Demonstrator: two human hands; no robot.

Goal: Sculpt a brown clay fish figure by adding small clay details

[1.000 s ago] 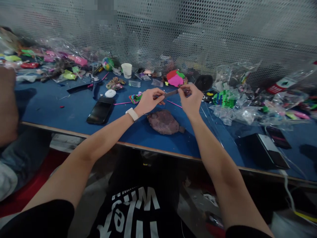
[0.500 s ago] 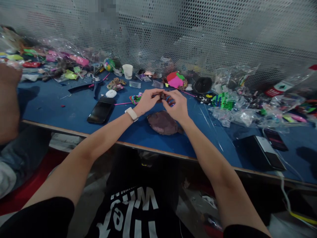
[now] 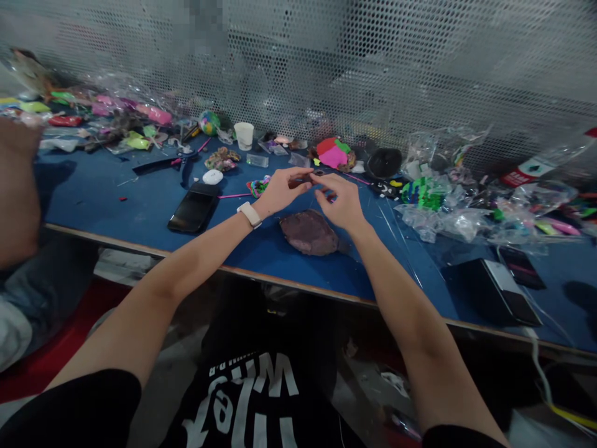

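My left hand (image 3: 284, 188), with a pale band on its wrist, is closed with thumb and fingers pinched together above the table. My right hand (image 3: 342, 199) curls in from the other side, its fingertips meeting those of the left. Whatever small dark bit lies between the fingertips is mostly hidden. Just below my hands a flat, brownish-purple leaf-shaped piece (image 3: 308, 232) rests on the table, apart from both. Behind my left wrist lies a small multicoloured piece (image 3: 258, 186) near a pink stick (image 3: 234, 196).
Nearby on the blue table (image 3: 116, 214) are a black phone (image 3: 193, 207), white oval lump (image 3: 212, 177), pliers (image 3: 185, 163) and paper cup (image 3: 244, 135). Plastic bags (image 3: 438, 221), a bottle (image 3: 529, 168) and a dark box (image 3: 489, 290) stand right. Another person's arm (image 3: 17, 186) is left.
My right thumb has moved away from the fingertips of my left hand. The small dark brown lump seen between my fingers before is now mostly covered. The view has shifted slightly.
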